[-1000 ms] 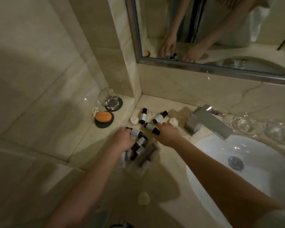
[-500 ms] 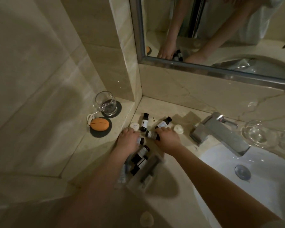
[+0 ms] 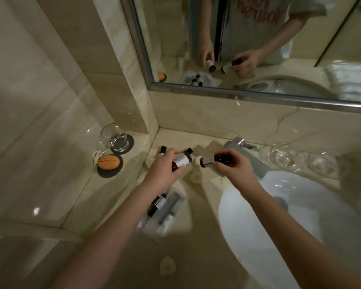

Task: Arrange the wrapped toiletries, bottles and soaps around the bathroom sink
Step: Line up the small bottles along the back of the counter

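My left hand [image 3: 162, 173] grips a small dark bottle [image 3: 180, 161] with a white label, lifted above the counter. In my right hand [image 3: 232, 166] is a second dark bottle [image 3: 214, 159], tilted with its cap end toward the left. Another small bottle [image 3: 162, 149] stands by the back wall corner. Two more bottles [image 3: 157, 203] lie on wrapped toiletries [image 3: 167, 213] near the counter's front. Small round soaps lie on the counter: one [image 3: 196, 176] between my hands and one [image 3: 167, 265] near the front edge. The white sink [image 3: 300, 215] is to the right.
A drinking glass [image 3: 113, 138] on a dark coaster and an orange oval soap [image 3: 108, 162] on another coaster sit on the left ledge. The chrome tap [image 3: 248, 153] stands behind the sink. Two upturned glasses [image 3: 281, 157] stand right of it. A mirror [image 3: 258, 49] covers the back wall.
Both hands were down among the bottles on the counter; now each has lifted a bottle clear of the surface and holds it in the air.
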